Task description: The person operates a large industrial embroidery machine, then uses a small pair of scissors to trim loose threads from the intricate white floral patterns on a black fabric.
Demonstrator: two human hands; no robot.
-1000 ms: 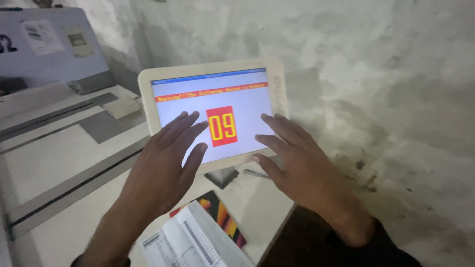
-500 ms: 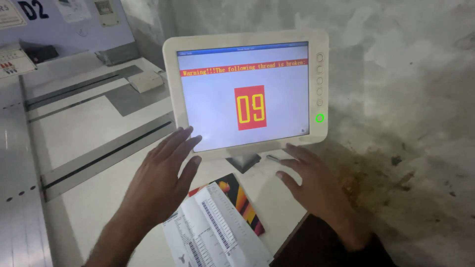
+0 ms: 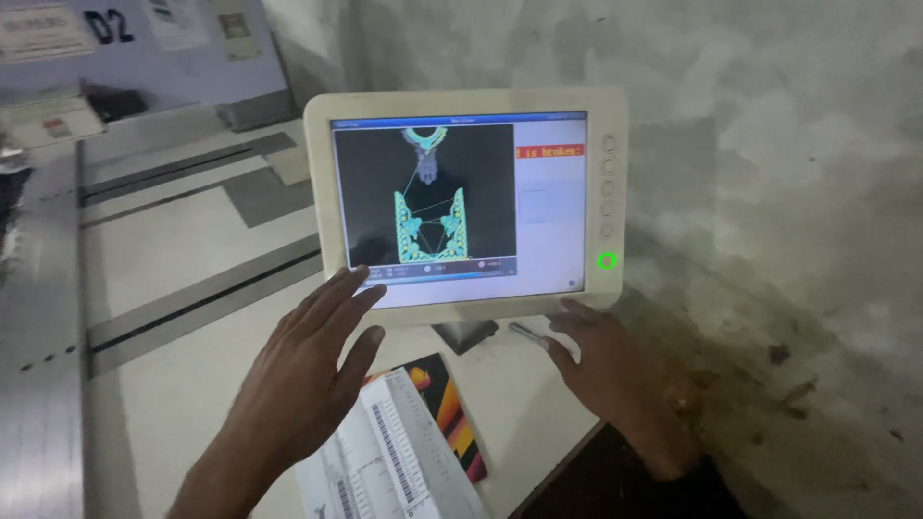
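Observation:
A cream-framed touch-screen panel [image 3: 468,100] stands tilted on a white machine table [image 3: 192,375]. Its display now shows a dark window with a light green pattern and a red strip to the right. My left hand [image 3: 306,370] is spread flat, fingertips touching the screen's lower left edge. My right hand [image 3: 608,360] rests open under the panel's lower right corner, next to a small pen-like object [image 3: 527,333] lying on the table. Neither hand holds anything.
A printed white sheet [image 3: 389,471] lies over an orange, black and yellow card [image 3: 448,404] below my left hand. Grey rails [image 3: 202,293] cross the table at left. A stained concrete wall [image 3: 769,192] rises at right. Papers hang on a blue panel [image 3: 144,38] behind.
The screen switched from a red block with yellow digits to a dark pattern view. Both hands dropped from the display to its bottom edge, and the view moved closer.

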